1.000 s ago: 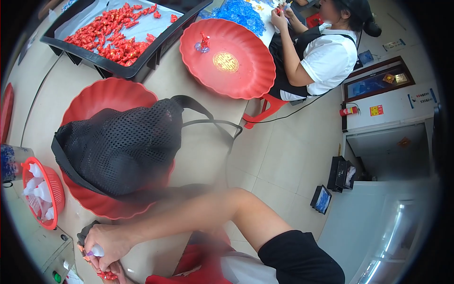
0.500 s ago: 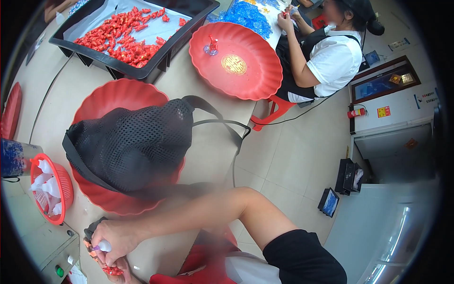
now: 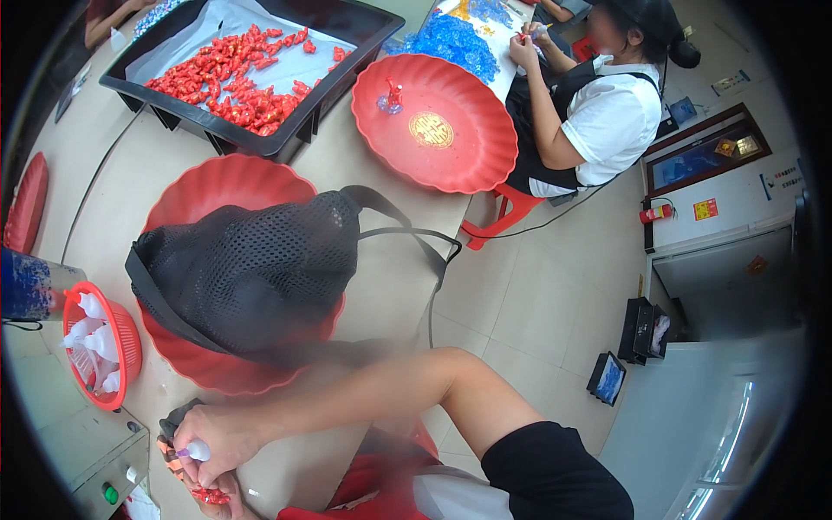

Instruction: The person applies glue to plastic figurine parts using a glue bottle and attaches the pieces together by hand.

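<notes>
My right hand reaches across from the right, its fingers closed around a small white squeeze bottle with a purple tip. Just below it, at the lower left, my left hand pinches a small shiny red figure. The two hands are close together, and part of the left one is cut off by the lower edge. An orange and dark patterned thing lies against the right hand's fingers; its kind is unclear.
A black mesh bag lies in a red scalloped tray. To its left stands a red basket of white squeeze bottles. Beyond are a black tray of red figures, another red tray and a seated co-worker.
The whole view has shifted slightly, so the table's things sit a little lower and farther right. Both hands keep their grip, almost unmoved.
</notes>
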A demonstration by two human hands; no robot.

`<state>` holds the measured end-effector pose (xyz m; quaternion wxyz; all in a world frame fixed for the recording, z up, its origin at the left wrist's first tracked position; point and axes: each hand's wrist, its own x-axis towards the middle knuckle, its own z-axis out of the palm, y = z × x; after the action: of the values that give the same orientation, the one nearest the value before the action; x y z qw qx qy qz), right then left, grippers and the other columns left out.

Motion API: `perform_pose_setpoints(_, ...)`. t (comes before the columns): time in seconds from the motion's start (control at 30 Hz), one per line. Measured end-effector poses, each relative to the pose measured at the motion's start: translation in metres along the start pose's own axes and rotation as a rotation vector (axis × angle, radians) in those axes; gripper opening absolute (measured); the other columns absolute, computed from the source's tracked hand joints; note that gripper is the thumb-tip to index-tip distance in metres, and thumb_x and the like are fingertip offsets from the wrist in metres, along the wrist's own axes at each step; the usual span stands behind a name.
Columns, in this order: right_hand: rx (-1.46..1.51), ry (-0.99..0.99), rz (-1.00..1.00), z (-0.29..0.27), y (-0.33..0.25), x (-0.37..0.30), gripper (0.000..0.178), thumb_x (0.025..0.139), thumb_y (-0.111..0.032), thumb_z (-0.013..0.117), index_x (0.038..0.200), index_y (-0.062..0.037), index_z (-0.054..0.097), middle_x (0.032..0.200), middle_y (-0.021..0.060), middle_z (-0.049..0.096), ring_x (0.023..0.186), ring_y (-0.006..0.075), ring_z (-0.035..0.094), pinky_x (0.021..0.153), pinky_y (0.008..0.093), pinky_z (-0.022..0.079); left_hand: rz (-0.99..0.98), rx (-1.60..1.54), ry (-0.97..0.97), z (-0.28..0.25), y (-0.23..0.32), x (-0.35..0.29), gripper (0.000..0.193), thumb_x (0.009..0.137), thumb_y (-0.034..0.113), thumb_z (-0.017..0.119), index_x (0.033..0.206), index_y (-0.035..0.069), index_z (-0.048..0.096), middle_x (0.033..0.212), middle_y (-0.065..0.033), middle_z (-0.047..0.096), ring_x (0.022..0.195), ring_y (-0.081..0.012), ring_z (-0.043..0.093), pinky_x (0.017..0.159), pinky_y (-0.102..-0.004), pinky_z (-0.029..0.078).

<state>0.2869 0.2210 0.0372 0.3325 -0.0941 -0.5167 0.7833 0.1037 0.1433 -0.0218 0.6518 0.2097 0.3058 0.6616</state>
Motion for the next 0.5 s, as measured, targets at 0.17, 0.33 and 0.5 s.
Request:
perform_pose_setpoints(0.17, -0.017, -0.002, -0.073, 0.006, 0.001, 0.000, 0.009, 0.057, -0.002, 0.069, 0.063, 0.0011, 0.063, 0.066, 0.0091, 0.064, 0.061, 0.0167, 0.063, 0.058, 0.0282, 0.050, 0.017, 0.027, 0.002, 0.012, 0.004, -0.018, 0.058, 0.064, 0.008, 0.078, 0.108, -0.001, 0.042, 0.081, -0.0048, 0.049, 0.068, -0.0140, 0.046, 0.060, -0.0191, 0.041)
perform_pose_setpoints(0.33, 0.129, -0.102, -0.024, 0.006, -0.002, -0.004, 0.007, 0.063, -0.002, 0.069, 0.069, 0.0000, 0.064, 0.070, 0.0078, 0.063, 0.067, 0.0156, 0.061, 0.063, 0.0267, 0.048, 0.034, 0.066, 0.008, 0.031, 0.014, -0.066, 0.052, 0.061, 0.008, 0.078, 0.101, 0.003, 0.045, 0.078, -0.0049, 0.048, 0.062, -0.0138, 0.045, 0.058, -0.0200, 0.040)
perform_pose_setpoints(0.5, 0.058, -0.189, -0.055, 0.014, -0.011, -0.014, 0.008, 0.067, -0.005, 0.070, 0.074, -0.0029, 0.065, 0.074, 0.0049, 0.063, 0.069, 0.0155, 0.059, 0.063, 0.0275, 0.045, 0.040, 0.138, -0.003, 0.072, 0.017, -0.080, 0.038, 0.062, 0.006, 0.077, 0.086, 0.007, 0.048, 0.075, -0.0064, 0.049, 0.060, -0.0183, 0.048, 0.057, -0.0242, 0.043)
